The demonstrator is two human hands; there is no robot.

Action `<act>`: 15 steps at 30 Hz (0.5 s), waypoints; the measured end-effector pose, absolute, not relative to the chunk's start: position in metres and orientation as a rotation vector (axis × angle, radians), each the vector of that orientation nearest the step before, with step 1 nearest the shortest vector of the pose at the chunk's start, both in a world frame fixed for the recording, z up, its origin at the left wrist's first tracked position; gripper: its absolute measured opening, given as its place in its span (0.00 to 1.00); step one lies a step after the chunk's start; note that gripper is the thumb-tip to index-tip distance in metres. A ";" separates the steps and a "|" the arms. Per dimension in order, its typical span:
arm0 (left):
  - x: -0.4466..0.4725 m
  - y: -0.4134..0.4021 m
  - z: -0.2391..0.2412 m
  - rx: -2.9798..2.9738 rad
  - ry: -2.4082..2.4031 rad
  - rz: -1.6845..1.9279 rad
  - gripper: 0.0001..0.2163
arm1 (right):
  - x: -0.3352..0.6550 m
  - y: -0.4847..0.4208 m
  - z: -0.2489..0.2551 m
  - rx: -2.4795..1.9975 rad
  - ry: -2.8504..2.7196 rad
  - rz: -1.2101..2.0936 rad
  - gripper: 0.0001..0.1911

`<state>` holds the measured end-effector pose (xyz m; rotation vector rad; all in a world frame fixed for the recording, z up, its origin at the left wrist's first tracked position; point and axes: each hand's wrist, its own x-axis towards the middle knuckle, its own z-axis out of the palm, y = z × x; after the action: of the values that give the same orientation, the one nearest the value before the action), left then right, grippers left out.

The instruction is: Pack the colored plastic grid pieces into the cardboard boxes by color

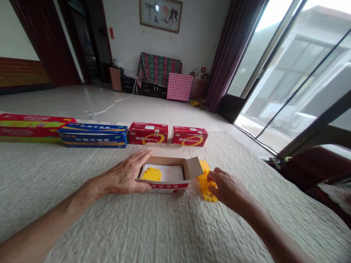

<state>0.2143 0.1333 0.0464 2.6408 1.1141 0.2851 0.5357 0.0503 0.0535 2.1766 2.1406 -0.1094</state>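
Observation:
An open red and white cardboard box sits before me with its flaps up. One yellow toothed plastic piece, like a toy gear, lies inside at the left on a white bottom. My left hand grips the box's left end, thumb along the front and fingers toward the back. To the right of the box is a small pile of yellow plastic gear pieces. My right hand is at that pile, its thumb and fingers closed on a yellow piece; the fingers partly hide which one.
Behind the box stand two red boxes, a blue box and a long red and green box in a row. All rest on a quilted cream cover. A dark red seat is at the right.

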 end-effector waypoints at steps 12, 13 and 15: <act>0.212 0.136 0.042 2.646 1.077 0.319 0.49 | 0.553 0.057 0.108 2.245 2.424 0.266 0.08; 0.212 0.137 0.041 2.644 1.073 0.325 0.49 | 0.544 0.062 0.116 2.234 2.520 0.307 0.09; 0.211 0.138 0.039 2.637 1.069 0.330 0.49 | 0.518 0.073 0.126 2.143 2.712 0.319 0.07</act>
<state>0.2108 0.1375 0.0390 2.6366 1.0686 0.3301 0.5181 0.0730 0.1265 2.1427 2.7125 0.3191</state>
